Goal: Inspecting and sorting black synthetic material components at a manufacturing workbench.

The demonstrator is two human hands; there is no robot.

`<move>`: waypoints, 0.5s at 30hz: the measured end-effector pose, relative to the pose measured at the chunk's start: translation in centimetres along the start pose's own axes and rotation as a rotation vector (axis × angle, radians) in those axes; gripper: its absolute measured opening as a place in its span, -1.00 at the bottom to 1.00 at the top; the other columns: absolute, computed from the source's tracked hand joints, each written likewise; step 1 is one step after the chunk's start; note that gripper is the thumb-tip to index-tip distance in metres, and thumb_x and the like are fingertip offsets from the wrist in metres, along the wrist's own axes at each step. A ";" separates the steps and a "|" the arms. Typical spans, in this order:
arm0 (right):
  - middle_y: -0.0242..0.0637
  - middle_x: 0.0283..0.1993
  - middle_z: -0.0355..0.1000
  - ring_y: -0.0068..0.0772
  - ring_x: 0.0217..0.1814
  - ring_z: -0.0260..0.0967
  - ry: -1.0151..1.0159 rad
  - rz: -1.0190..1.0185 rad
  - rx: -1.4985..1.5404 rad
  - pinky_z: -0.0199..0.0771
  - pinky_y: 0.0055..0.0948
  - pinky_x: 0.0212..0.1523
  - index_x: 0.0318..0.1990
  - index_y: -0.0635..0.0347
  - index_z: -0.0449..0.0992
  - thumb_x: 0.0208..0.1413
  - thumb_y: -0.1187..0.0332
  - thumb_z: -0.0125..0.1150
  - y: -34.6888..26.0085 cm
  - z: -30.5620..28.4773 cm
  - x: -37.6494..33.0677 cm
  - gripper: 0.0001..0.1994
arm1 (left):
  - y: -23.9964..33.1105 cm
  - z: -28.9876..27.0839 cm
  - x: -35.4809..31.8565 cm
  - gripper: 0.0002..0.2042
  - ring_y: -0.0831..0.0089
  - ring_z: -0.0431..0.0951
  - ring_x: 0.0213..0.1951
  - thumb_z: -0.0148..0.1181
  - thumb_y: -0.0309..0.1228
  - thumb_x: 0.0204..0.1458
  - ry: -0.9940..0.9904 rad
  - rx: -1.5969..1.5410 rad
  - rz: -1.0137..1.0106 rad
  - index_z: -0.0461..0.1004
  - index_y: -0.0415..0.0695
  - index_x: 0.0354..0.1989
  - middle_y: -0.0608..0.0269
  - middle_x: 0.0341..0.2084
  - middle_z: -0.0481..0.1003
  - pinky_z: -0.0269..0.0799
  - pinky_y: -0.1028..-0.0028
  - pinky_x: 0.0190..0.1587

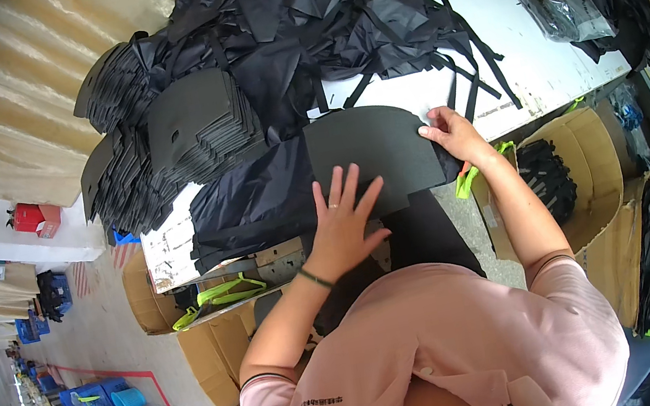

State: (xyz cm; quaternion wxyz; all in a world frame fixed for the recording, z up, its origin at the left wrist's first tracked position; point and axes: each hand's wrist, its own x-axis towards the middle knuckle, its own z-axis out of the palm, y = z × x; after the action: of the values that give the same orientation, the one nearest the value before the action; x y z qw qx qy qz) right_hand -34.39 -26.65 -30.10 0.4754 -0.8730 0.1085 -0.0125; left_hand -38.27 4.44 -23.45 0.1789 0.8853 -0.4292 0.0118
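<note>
A dark grey foam-like panel (374, 148) with a rounded far edge lies in front of me at the near side of the table. My right hand (457, 135) pinches its right edge between thumb and fingers. My left hand (345, 221) is spread out with the fingers apart, over the panel's near left part; whether the palm touches it I cannot tell. Under and left of the panel is black shiny fabric (253, 206). Stacks of similar panels, one of them a fanned pile (197, 121), stand at the left of the table.
A large heap of black fabric pieces with straps (303, 11) covers the back of the white table (409, 92). A clear plastic bag (562, 11) lies at the far right. Cardboard boxes (590, 161) stand at the right; neon-yellow straps (228, 290) hang below the table edge.
</note>
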 end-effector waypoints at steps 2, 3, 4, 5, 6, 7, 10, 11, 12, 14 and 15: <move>-0.07 -0.12 0.45 -0.29 -0.07 0.40 -0.105 0.075 0.011 0.39 -0.41 0.00 0.10 0.37 0.37 0.01 -0.07 0.32 0.5 0.1 1.1 -0.31 | -2.0 2.4 0.4 -0.16 -0.05 -0.12 0.39 0.39 -0.10 -0.16 -0.074 0.035 -0.115 0.10 0.20 0.36 0.04 0.38 -0.09 -0.16 -0.30 0.25; -0.07 -0.12 0.45 -0.29 -0.07 0.40 -0.106 0.071 0.013 0.39 -0.41 0.00 0.10 0.37 0.37 0.01 -0.07 0.32 0.5 0.1 1.3 -0.31 | -2.3 3.2 0.3 -0.16 -0.05 -0.12 0.39 0.39 -0.10 -0.16 -0.073 0.039 -0.116 0.10 0.20 0.36 0.04 0.38 -0.09 -0.16 -0.30 0.25; -0.09 -0.08 0.44 -0.31 -0.02 0.38 -0.163 0.112 0.039 0.37 -0.42 0.04 0.11 0.36 0.37 0.03 -0.05 0.32 -0.5 0.2 1.5 -0.33 | -2.5 3.4 0.1 -0.13 -0.03 -0.11 0.39 0.40 -0.10 -0.17 -0.064 0.056 -0.121 0.07 0.22 0.36 0.04 0.38 -0.09 -0.15 -0.31 0.24; -0.11 -0.05 0.44 -0.33 0.03 0.37 -0.219 0.153 0.063 0.35 -0.44 0.09 0.11 0.35 0.36 0.04 -0.02 0.31 -1.7 0.3 1.3 -0.35 | -2.6 3.5 -0.2 -0.11 -0.02 -0.10 0.39 0.41 -0.10 -0.19 -0.055 0.073 -0.125 0.04 0.25 0.37 0.05 0.38 -0.09 -0.15 -0.31 0.24; -0.04 0.01 0.41 -0.28 0.09 0.34 -0.288 0.192 0.150 0.33 -0.42 0.13 0.17 0.38 0.31 0.00 -0.03 0.35 -3.0 0.3 1.1 -0.26 | -2.7 3.6 -0.3 -0.11 -0.02 -0.10 0.39 0.41 -0.10 -0.19 -0.053 0.072 -0.133 0.04 0.25 0.37 0.05 0.38 -0.09 -0.15 -0.31 0.24; -0.04 0.01 0.41 -0.28 0.09 0.34 -0.294 0.186 0.145 0.33 -0.42 0.13 0.17 0.38 0.31 0.00 -0.03 0.35 -3.1 0.4 1.2 -0.26 | -2.7 3.6 -0.2 -0.11 -0.01 -0.10 0.39 0.41 -0.11 -0.19 -0.043 0.064 -0.129 0.04 0.25 0.37 0.05 0.38 -0.08 -0.15 -0.31 0.24; 0.07 0.08 0.35 -0.21 0.11 0.34 -0.248 0.274 0.182 0.34 -0.38 0.14 0.20 0.51 0.21 -0.10 0.07 0.46 -1.3 0.4 2.5 -0.16 | -2.5 3.9 0.3 -0.12 0.01 -0.11 0.40 0.41 -0.12 -0.19 -0.018 0.045 -0.115 0.06 0.24 0.37 0.06 0.38 -0.07 -0.15 -0.28 0.25; 0.18 0.15 0.31 -0.11 0.19 0.32 -0.305 0.282 0.243 0.31 -0.29 0.19 0.21 0.55 0.20 -0.14 -0.01 0.47 -1.6 0.2 2.6 -0.08 | -2.5 3.9 0.2 -0.13 0.01 -0.12 0.40 0.40 -0.12 -0.18 -0.012 0.033 -0.106 0.07 0.23 0.37 0.05 0.38 -0.06 -0.16 -0.27 0.26; 0.16 0.12 0.33 -0.12 0.15 0.36 -0.362 0.350 0.348 0.37 -0.29 0.13 0.20 0.54 0.21 -0.13 0.02 0.47 -1.9 -0.1 2.6 -0.11 | -2.6 3.9 0.0 -0.13 0.01 -0.11 0.40 0.41 -0.12 -0.19 0.002 0.026 -0.106 0.07 0.24 0.37 0.05 0.38 -0.06 -0.16 -0.26 0.26; 0.12 0.07 0.38 -0.14 0.06 0.43 -0.421 0.457 0.459 0.47 -0.30 0.03 0.17 0.54 0.23 -0.10 0.07 0.46 -3.5 -0.5 1.9 -0.17 | -2.6 3.7 -0.4 -0.13 0.01 -0.11 0.40 0.40 -0.12 -0.19 0.010 0.014 -0.125 0.07 0.24 0.37 0.05 0.38 -0.06 -0.16 -0.26 0.26; 0.10 0.04 0.40 -0.16 0.02 0.45 -0.418 0.492 0.470 0.51 -0.30 -0.02 0.16 0.54 0.24 -0.09 0.09 0.46 -3.9 -0.3 1.6 -0.20 | -2.6 3.6 -0.5 -0.13 0.00 -0.10 0.39 0.40 -0.12 -0.18 0.004 0.000 -0.110 0.06 0.24 0.37 0.05 0.38 -0.05 -0.16 -0.26 0.27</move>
State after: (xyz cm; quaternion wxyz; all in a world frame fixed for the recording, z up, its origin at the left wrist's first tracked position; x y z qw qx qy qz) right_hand -32.13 -25.20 -26.80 0.6629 -0.6722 0.2093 0.2549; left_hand -37.11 5.13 -27.75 0.1800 0.9075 -0.3795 0.0037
